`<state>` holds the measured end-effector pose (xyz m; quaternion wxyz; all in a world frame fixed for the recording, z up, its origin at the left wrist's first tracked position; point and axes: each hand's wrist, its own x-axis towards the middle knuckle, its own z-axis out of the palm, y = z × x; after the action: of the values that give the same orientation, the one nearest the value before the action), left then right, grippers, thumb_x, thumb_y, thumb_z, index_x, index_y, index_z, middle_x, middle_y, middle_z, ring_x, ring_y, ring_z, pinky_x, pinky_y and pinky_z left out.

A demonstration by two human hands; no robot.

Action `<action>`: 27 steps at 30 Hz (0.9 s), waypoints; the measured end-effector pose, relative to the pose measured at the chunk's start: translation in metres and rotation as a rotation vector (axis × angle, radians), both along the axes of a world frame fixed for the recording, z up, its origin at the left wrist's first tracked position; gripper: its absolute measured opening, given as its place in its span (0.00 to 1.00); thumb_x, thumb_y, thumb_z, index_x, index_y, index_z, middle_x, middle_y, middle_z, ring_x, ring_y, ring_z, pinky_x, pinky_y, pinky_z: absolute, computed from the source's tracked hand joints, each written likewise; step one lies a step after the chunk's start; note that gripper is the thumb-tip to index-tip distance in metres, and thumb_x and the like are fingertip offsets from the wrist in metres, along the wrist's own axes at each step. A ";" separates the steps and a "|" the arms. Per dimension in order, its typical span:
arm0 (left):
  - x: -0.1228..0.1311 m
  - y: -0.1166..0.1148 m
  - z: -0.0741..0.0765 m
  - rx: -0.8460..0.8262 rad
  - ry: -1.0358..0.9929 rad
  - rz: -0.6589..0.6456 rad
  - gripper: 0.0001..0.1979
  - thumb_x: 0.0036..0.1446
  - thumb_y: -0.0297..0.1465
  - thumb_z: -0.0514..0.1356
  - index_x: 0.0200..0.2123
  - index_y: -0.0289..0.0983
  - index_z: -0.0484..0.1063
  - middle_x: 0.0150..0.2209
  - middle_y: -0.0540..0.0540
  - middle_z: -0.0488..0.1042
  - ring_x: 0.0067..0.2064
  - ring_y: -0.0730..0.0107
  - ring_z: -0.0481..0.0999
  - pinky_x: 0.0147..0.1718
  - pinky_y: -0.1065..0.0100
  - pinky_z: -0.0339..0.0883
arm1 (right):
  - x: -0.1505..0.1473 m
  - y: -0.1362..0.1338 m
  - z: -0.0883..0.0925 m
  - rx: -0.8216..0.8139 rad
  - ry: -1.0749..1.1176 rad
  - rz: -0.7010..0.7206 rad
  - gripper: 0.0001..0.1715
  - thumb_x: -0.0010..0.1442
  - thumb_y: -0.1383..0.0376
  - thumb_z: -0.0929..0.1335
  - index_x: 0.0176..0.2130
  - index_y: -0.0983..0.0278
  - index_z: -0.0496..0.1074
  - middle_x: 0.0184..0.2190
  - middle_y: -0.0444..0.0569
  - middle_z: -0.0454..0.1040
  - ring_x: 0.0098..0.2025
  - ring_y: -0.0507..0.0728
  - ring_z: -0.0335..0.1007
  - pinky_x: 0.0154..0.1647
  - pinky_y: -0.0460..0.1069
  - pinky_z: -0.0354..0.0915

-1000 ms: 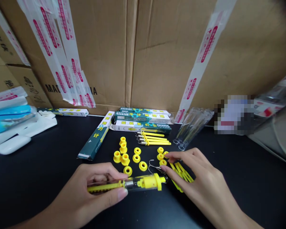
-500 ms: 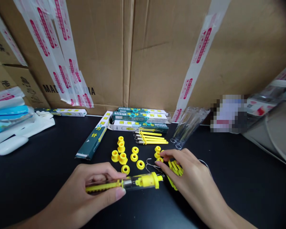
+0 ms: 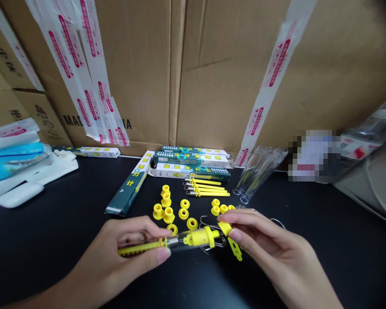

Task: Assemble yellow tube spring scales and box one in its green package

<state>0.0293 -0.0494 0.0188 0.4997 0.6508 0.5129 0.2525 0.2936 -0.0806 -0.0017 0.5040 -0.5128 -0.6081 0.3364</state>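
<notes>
My left hand is closed around a clear spring scale, held nearly level above the black table. A yellow scale strip and a metal part show inside its tube, and a yellow plug fills the right end. My right hand pinches a small yellow cap between thumb and fingers, just right of the plug's tip and apart from it. Below that hand lie metal hooks and a flat yellow piece; the hand partly hides more pieces. Several small yellow caps lie just behind it.
Yellow collars and rings lie mid-table. Behind them are yellow rods with springs, printed boxes and clear tubes. A cardboard box walls the back. A white case sits left.
My right hand has picked up a yellow cap from the small group and brought it towards the plug end. The left hand keeps its hold, and the view has shifted slightly.
</notes>
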 end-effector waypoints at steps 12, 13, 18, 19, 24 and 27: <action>0.000 0.001 0.000 -0.017 0.031 -0.003 0.13 0.55 0.44 0.67 0.37 0.43 0.82 0.38 0.51 0.87 0.41 0.59 0.85 0.36 0.70 0.69 | -0.015 -0.004 0.002 -0.221 0.275 -0.049 0.06 0.53 0.58 0.80 0.34 0.54 0.86 0.29 0.42 0.83 0.28 0.51 0.78 0.31 0.39 0.75; 0.000 0.001 0.000 -0.013 0.039 -0.009 0.13 0.55 0.44 0.67 0.37 0.43 0.82 0.38 0.51 0.87 0.41 0.59 0.85 0.36 0.70 0.69 | -0.014 -0.003 0.001 -0.220 0.259 -0.052 0.06 0.53 0.58 0.80 0.33 0.55 0.86 0.28 0.42 0.83 0.27 0.51 0.77 0.30 0.39 0.74; 0.000 -0.002 -0.002 0.003 0.049 -0.020 0.11 0.55 0.43 0.67 0.34 0.43 0.81 0.38 0.52 0.87 0.40 0.60 0.85 0.37 0.70 0.70 | -0.006 -0.001 -0.008 -0.209 0.074 0.030 0.15 0.62 0.52 0.74 0.32 0.60 0.82 0.23 0.44 0.79 0.21 0.50 0.74 0.22 0.40 0.72; 0.000 -0.002 -0.002 0.008 0.058 -0.026 0.11 0.55 0.43 0.67 0.34 0.43 0.82 0.35 0.52 0.86 0.40 0.60 0.85 0.36 0.70 0.70 | -0.006 -0.001 -0.009 -0.211 0.041 0.033 0.18 0.64 0.51 0.73 0.32 0.61 0.81 0.22 0.44 0.78 0.19 0.49 0.71 0.19 0.39 0.70; 0.000 -0.002 -0.001 0.020 0.058 -0.012 0.11 0.54 0.44 0.67 0.34 0.43 0.82 0.37 0.51 0.87 0.41 0.59 0.85 0.37 0.70 0.72 | -0.011 -0.008 -0.011 -0.231 -0.021 -0.033 0.22 0.64 0.46 0.71 0.36 0.61 0.81 0.22 0.41 0.73 0.11 0.44 0.63 0.11 0.38 0.61; 0.000 0.000 -0.002 -0.008 0.038 0.009 0.12 0.55 0.45 0.67 0.35 0.43 0.82 0.36 0.52 0.86 0.41 0.59 0.85 0.36 0.71 0.71 | -0.012 -0.009 -0.012 -0.214 0.040 -0.022 0.17 0.63 0.52 0.73 0.47 0.57 0.82 0.28 0.42 0.76 0.14 0.46 0.69 0.14 0.40 0.67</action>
<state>0.0295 -0.0495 0.0172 0.4915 0.6510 0.5262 0.2403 0.2813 -0.0898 -0.0133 0.4619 -0.5637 -0.5528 0.4041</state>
